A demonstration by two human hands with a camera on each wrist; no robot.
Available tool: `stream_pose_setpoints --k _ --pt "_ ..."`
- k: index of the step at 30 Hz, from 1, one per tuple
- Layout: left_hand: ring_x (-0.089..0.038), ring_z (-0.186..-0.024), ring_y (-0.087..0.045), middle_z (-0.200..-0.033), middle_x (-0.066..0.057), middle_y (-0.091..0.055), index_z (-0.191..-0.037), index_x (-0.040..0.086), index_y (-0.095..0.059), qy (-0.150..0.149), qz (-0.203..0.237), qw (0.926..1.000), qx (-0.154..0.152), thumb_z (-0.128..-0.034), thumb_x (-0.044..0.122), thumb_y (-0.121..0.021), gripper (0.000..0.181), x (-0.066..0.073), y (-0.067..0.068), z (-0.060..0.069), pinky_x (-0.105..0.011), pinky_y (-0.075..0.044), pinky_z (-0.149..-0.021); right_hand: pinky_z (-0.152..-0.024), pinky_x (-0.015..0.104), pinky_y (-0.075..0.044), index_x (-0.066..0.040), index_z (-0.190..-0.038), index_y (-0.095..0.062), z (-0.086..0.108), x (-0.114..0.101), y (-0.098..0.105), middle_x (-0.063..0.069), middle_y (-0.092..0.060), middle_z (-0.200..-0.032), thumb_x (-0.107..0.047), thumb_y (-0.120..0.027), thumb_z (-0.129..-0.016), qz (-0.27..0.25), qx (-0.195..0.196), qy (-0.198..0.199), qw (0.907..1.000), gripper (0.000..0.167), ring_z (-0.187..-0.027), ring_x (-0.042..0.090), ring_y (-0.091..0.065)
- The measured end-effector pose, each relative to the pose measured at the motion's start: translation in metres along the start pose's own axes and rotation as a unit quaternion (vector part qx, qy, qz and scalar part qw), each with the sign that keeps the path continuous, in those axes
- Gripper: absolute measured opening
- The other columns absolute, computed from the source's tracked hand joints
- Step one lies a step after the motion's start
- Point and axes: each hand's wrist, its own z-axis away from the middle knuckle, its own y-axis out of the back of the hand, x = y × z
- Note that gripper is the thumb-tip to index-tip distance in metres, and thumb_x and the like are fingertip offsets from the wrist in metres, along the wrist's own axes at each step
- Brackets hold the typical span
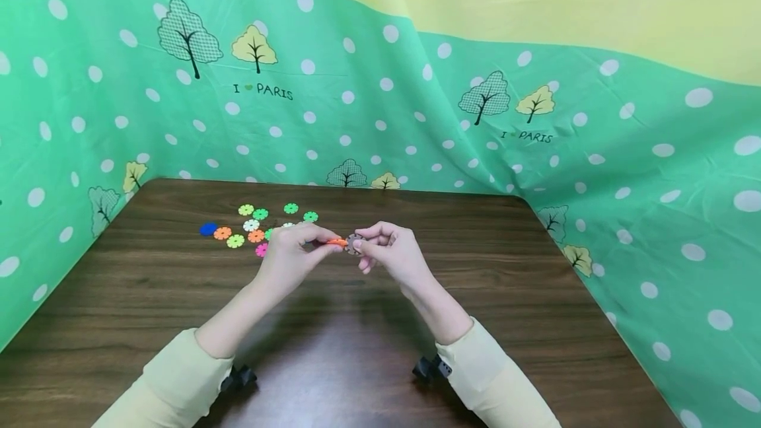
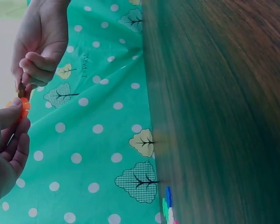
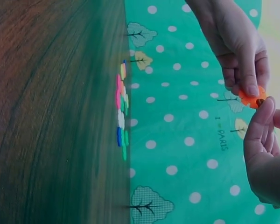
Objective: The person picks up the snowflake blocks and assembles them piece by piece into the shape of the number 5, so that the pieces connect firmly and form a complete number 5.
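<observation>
Above the table, the left hand (image 1: 291, 257) pinches an orange notched disc (image 1: 337, 242) between thumb and fingers. The right hand (image 1: 397, 256) pinches a brown notched disc (image 1: 353, 244), which meets the orange one edge to edge at an angle. In the left wrist view the orange disc (image 2: 25, 107) faces the camera and the brown disc (image 2: 21, 90) shows edge-on. The right wrist view shows the orange disc (image 3: 252, 98) under the left thumb, touching the brown disc (image 3: 260, 102), partly hidden by the right fingertips. How deeply they interlock I cannot tell.
Several notched discs lie flat at the table's back left, among them a blue disc (image 1: 209, 229), a white disc (image 1: 251, 224) and a pink disc (image 1: 261, 249), partly behind the left hand. A green dotted cloth (image 1: 368, 111) hangs behind the brown table (image 1: 505, 296).
</observation>
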Motion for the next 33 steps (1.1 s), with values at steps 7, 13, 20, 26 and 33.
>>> stream_pose_setpoints --k 7,13,20,26,33 --pt "-0.007 -0.062 -0.064 -0.072 0.001 -0.072 -0.078 0.009 -0.076 -0.006 0.012 0.9999 -0.004 -0.0679 0.007 -0.083 0.012 -0.002 0.0 0.003 -0.015 -0.05 -0.055 -0.048 0.023 -0.051 0.015 -0.108 -0.059 0.003 0.004 -0.002 0.003 -0.069 -0.074 0.004 -0.064 -0.084 -0.037 -0.006 -0.013 0.9992 0.027 -0.049 0.011 -0.059" --pt "-0.006 -0.062 -0.065 -0.072 0.001 -0.071 -0.079 0.009 -0.076 -0.006 0.017 0.9997 -0.018 -0.0665 0.006 -0.083 0.015 -0.006 -0.001 0.009 -0.013 -0.05 -0.055 -0.049 0.023 -0.052 0.016 -0.109 -0.057 0.005 0.01 -0.004 0.003 -0.069 -0.074 0.007 -0.062 -0.084 -0.063 -0.011 -0.041 0.9971 0.027 -0.049 0.011 -0.059" --pt "-0.005 -0.056 -0.058 -0.066 0.002 -0.067 -0.076 0.009 -0.075 -0.056 0.009 0.9983 -0.013 -0.0688 0.004 -0.082 0.011 -0.002 -0.01 0.016 -0.014 -0.046 -0.05 -0.053 0.022 -0.053 0.018 -0.116 -0.052 0.004 0.022 -0.006 0.004 -0.068 -0.074 0.006 -0.058 -0.088 -0.083 -0.042 -0.058 0.9939 0.031 -0.053 0.01 -0.061" --pt "-0.006 -0.059 -0.057 -0.068 0.001 -0.067 -0.078 0.007 -0.073 -0.077 -0.022 0.9967 -0.018 -0.071 0.005 -0.081 0.01 0.014 -0.01 0.006 -0.015 -0.049 -0.054 -0.056 0.024 -0.055 0.019 -0.117 -0.05 0.0 0.018 -0.005 0.005 -0.069 -0.076 0.002 -0.059 -0.09 -0.103 -0.039 -0.049 0.9927 0.034 -0.055 0.011 -0.062" --pt "-0.011 -0.073 -0.067 -0.082 -0.002 -0.072 -0.088 0.008 -0.074 -0.035 -0.066 0.9954 -0.059 -0.0684 0.019 -0.083 0.024 0.002 0.0 0.0 -0.023 -0.055 -0.065 -0.06 0.03 -0.058 0.017 -0.113 -0.051 0.0 0.005 0.008 0.009 -0.07 -0.076 0.002 -0.06 -0.089 -0.067 -0.016 -0.032 0.9971 0.03 -0.058 0.015 -0.066"
